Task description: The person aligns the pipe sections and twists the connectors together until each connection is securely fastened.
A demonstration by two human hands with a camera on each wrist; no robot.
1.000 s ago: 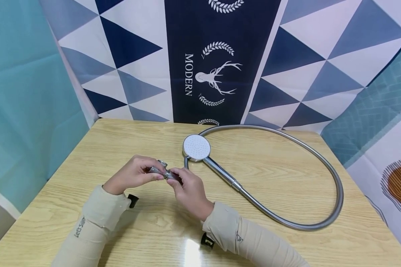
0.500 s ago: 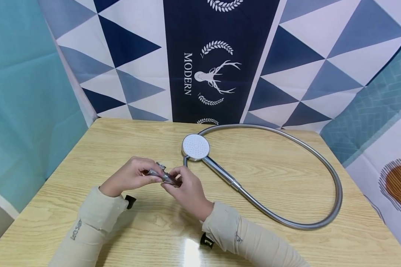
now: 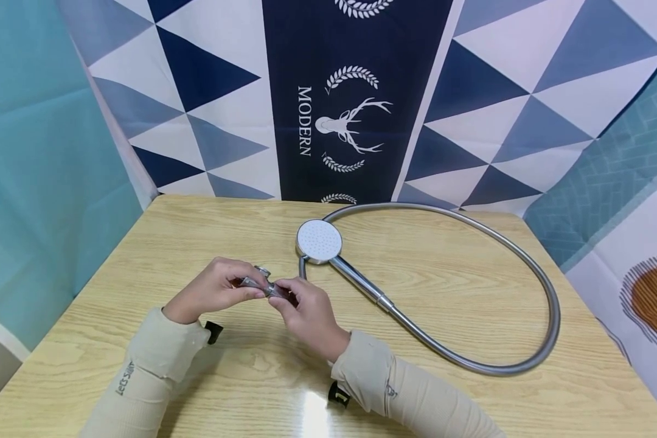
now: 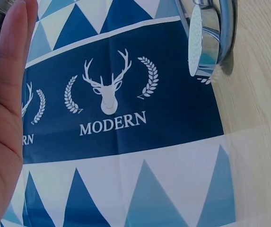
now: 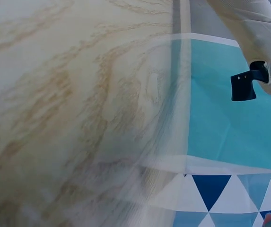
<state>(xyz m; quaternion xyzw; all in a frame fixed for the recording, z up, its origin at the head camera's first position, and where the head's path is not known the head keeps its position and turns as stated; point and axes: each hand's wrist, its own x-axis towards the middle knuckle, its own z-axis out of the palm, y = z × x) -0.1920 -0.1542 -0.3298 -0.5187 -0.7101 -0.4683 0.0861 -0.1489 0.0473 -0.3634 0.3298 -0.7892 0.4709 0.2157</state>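
Note:
Left of the table's middle, my left hand [image 3: 219,287] pinches a small chrome fitting [image 3: 271,289] with a short knob [image 3: 262,271] sticking up from it. The fingers hide much of the fitting, so its exact kind cannot be told. On the right, my right hand [image 3: 312,313] pinches the fitting's other end between thumb and fingers. A handheld shower head [image 3: 319,241] lies just beyond the hands, white face up. Its grey metal hose [image 3: 553,316] loops round to the right and back behind the head, and then comes down towards my right hand.
The wooden table [image 3: 241,377] carries everything. A patterned cloth [image 3: 339,121] hangs at its back edge, with a teal cloth [image 3: 55,182] on the left. Black camera mounts [image 3: 338,394] stick out below both cuffs.
My right thumb and fingers have shifted round the fitting's end, while the left hand keeps its pinch. The shower head and hose lie as before; the head view has drifted slightly.

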